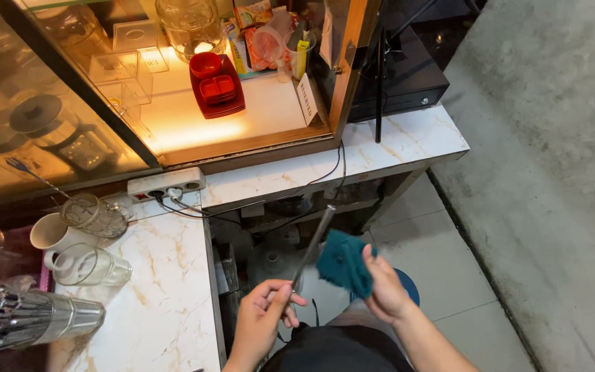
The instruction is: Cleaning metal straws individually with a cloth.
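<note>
Left hand (262,318) closed around the lower end of a long metal rod (313,242), angled up and away. Right hand (383,286) pinches a teal cloth (343,262), held against the rod near mid-length. Cloth sits partway along; upper stretch looks not yet wiped. To the left, marble table (166,289) with glass jars (91,265), white mug (49,234), power strip (166,183).

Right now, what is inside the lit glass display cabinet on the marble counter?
Inside the lit glass display cabinet sit a red square dish stack, a clear glass jar, clear plastic boxes and colourful packets. Reflections on the glass hide the left part.
</note>
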